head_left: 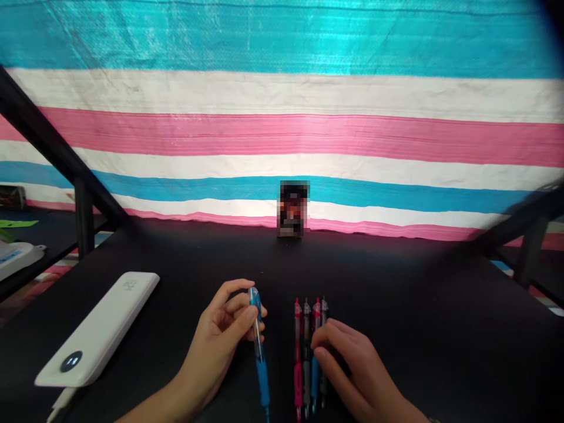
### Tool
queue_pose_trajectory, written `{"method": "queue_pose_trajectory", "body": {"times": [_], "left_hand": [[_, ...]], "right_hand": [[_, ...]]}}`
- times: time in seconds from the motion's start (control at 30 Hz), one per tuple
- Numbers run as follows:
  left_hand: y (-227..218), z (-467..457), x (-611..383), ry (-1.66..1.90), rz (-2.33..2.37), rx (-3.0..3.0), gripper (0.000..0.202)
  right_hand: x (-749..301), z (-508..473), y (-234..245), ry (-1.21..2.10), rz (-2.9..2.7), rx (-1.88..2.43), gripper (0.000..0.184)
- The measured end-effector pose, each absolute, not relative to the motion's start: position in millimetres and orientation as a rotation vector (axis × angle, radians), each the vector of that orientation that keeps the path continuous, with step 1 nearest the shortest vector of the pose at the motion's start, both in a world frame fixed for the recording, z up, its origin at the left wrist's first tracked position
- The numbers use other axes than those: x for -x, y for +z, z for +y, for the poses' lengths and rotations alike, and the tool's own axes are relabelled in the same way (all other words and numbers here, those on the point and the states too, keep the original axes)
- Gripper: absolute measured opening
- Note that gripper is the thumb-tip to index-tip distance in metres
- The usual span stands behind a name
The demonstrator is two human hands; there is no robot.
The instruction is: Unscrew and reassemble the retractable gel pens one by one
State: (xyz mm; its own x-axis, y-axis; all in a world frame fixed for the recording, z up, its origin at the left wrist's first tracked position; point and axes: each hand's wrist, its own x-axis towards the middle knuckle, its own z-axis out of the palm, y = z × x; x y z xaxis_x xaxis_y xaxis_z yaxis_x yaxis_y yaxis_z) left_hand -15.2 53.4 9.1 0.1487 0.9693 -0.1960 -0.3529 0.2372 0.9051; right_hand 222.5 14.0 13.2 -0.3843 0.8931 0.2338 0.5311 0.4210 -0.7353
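The left grip (227, 335) is grasping a blue pen (262, 376), pinched between the thumb and fingers near its clip end; the pen slants down and slightly rightward from there, its lower end running off toward the person. The right grip (350, 358) has its thumb and forefinger bent at the pens just left of it, their tips at the third pen; whether they close on it I cannot tell. Those four pens lie side by side on the black counter (396, 288), between the two grips: a pink pen (298, 379) nearest the left grip, then a grey pen (307, 382), a pen with a red clip and blue sleeve (315, 382), and a dark pen (325, 311) partly covered by the right fingers.

Well to the left of the left grip lies a white power bank (106, 329) with a lit round display and a white cable (61, 402) at its near end. Beyond both grips, roughly midway between them, a pixelated dark object (291, 211) stands upright before a striped sheet (282, 135).
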Motion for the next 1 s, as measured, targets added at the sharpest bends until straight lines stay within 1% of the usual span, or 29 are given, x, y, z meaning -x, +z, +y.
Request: {"method": "queue_pose_trajectory", "body": {"times": [0.17,0.37,0.67,0.8,0.87,1.0], "left_hand": [[10,53,16,1.114,0.94,-0.838,0.044],[7,55,15,1.111,0.95,-0.86,0.033],[14,65,23,1.123,1.011,-0.944,0.038],[18,81,33,1.102,1.079,-1.157,0.031],[19,88,37,0.992,1.113,-1.297,0.032],[18,92,40,0.901,1.18,-1.452,0.032]], "right_hand": [[-222,15,14,0.75,-2.059,1.213,0.022],[-221,15,15,0.737,-2.062,1.197,0.023],[-223,14,12,0.719,-2.088,1.224,0.025],[-225,11,11,0.715,-2.107,1.214,0.024],[-226,10,10,0.717,-2.111,1.194,0.022],[-228,11,10,0.711,-2.124,1.178,0.02]]}}
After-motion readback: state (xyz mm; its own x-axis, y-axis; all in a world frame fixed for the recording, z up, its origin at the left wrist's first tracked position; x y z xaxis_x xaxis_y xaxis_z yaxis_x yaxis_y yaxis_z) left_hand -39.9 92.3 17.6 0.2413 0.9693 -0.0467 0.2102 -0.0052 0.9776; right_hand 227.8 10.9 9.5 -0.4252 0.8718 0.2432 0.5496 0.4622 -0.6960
